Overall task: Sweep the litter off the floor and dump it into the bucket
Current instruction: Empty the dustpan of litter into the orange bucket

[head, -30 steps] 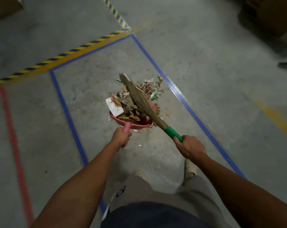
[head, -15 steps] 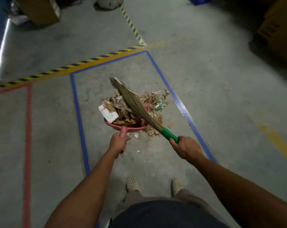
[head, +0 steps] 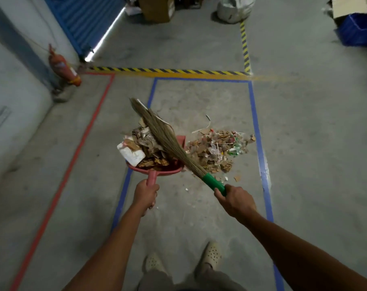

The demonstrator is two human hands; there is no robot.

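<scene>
As the heaped dustpan (head: pixel 157 171) looks light but spill-prone, my left hand (head: pixel 145 194) grips its handle. My right hand (head: pixel 237 200) clasps the broom (head: pixel 168 139), pinning loose litter (head: pixel 143 141).

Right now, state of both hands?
Left hand: closed around the pink dustpan handle, pan loaded with litter.
Right hand: closed around the green grip of the broom, bristles lying over the pan.

Dustpan (head: pixel 157 171) bed buried under litter (head: pixel 149 147), blue crate (head: pixel 359 32) cut by right edge
</scene>
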